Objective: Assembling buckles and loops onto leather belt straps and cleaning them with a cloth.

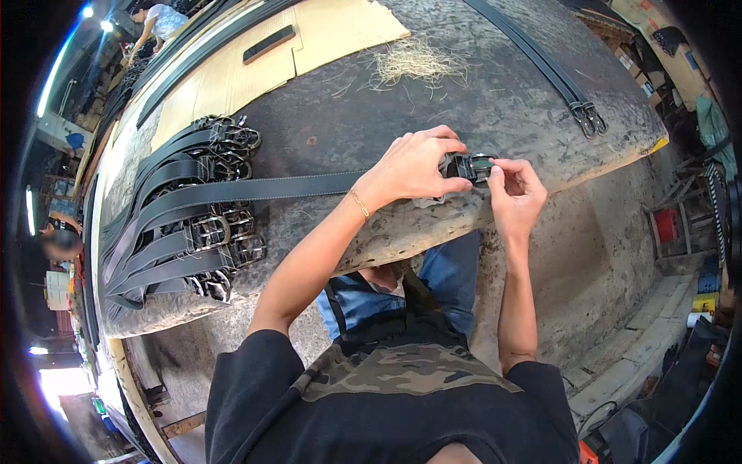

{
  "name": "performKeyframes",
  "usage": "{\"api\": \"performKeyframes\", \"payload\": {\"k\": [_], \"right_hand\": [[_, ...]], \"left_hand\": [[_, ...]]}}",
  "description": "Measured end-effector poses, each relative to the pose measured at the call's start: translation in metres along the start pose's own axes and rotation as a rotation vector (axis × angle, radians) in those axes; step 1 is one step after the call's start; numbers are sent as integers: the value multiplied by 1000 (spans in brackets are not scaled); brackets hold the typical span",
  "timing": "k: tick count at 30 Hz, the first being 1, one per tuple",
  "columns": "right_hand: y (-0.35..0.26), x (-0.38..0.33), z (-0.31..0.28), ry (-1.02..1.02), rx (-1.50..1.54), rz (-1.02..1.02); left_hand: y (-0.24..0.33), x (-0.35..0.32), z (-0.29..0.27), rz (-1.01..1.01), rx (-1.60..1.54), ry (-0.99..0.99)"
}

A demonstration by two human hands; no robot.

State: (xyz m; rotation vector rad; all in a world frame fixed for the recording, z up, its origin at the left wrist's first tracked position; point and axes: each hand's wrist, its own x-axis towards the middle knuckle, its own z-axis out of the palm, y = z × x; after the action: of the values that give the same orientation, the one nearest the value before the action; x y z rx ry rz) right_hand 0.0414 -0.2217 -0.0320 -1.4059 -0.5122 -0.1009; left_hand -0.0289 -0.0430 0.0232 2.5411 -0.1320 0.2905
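Observation:
A black leather belt point(309, 186) with pale edge stitching runs across the table from the pile at the left. My left hand point(410, 166) is closed around its buckle end, thumb toward me and fingers on the far side. Past those fingertips shows the dark metal buckle point(481, 165). My right hand point(516, 193) pinches the buckle's right side between thumb and fingertips. Whether a small part is also between those fingertips is hidden. The belt pile point(166, 216) holds several black belts, their buckles bunched at its right end.
Two more buckled belts point(541, 62) lie at the far right of the worn table point(325, 147). Thread scraps point(421, 63) sit in a heap near cardboard point(224, 93), which bears a dark block point(269, 44). A stool point(671, 224) stands at right; another person point(160, 19) bends far left.

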Motion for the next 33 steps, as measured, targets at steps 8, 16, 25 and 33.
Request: {"api": "performKeyframes", "payload": {"k": [8,16,25,33], "right_hand": [[-2,0,1,-8,-158,-109],[-1,-1,1,-21,-213,-98],[-3,-1,2,-26,-264,-119],[1,0,2,10,-177,-48]], "left_hand": [[-4,-5,6,-26,5,37],[-5,-6,7,-9,6,48],[-6,-7,9,13,15,83],[-10,-8,2,52,-39,55]]}}
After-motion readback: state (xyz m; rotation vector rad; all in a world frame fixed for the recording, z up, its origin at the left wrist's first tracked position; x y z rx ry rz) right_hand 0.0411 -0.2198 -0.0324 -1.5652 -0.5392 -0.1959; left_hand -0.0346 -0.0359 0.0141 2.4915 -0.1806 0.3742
